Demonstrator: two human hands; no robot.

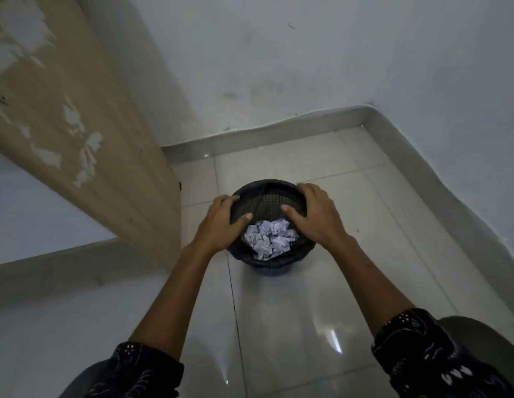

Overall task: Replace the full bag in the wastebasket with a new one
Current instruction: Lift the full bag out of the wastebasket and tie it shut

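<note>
A round black wastebasket (268, 270) stands on the tiled floor near a room corner. It is lined with a dark bag (303, 249), and a heap of crumpled white paper (268, 239) lies in the bag. Over the basket's far half sits a tilted black mesh piece (266, 201); I cannot tell whether it is a separate lid or the basket's upper wall. My left hand (221, 222) grips its left rim, thumb inside and fingers outside. My right hand (313, 216) grips its right rim the same way. No new bag is in view.
A beige door or panel (77, 124) with flaking paint stands close on the left of the basket. White walls with a grey skirting (264, 136) meet in a corner behind it. Glossy floor tiles (293, 326) stretch from the basket toward me.
</note>
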